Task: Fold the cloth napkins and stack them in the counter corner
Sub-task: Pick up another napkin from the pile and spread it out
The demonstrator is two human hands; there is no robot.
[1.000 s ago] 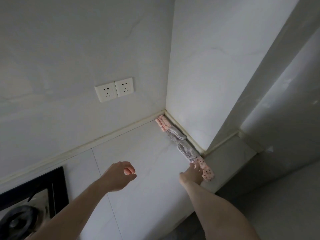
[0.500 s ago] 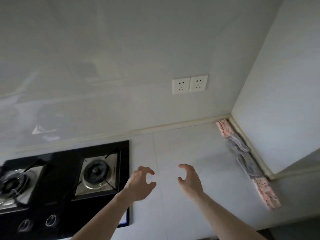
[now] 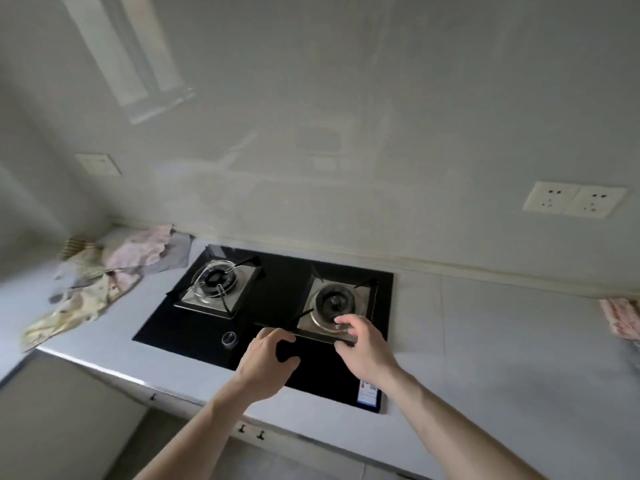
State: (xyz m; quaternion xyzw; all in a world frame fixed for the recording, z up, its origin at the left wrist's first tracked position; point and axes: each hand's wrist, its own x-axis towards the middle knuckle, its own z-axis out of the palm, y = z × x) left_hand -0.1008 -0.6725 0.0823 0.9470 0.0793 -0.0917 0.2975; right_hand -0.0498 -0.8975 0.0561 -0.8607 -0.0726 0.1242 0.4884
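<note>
Over the glossy black glass hob (image 3: 277,327), at six o'clock in the head view, the left hand (image 3: 266,367) and right hand (image 3: 363,348) hover with fingers loosely curled, holding nothing. Crumpled, soft cloth napkins (image 3: 104,271) sprawl at nine o'clock on the smooth pale counter (image 3: 502,358). At three o'clock, a folded pink napkin (image 3: 620,322) is cut off by the edge.

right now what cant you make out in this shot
Head view, the only one:
- Folded pink napkin at the right edge: the frame cuts it off, so the rest of the row is out of sight.
- Pile of unfolded napkins at far left: motion blur stops any count.
- Right knob of the stove: hidden behind the left hand, if there is one.
- Blue sticker: print too small, partly behind the right hand.
</note>
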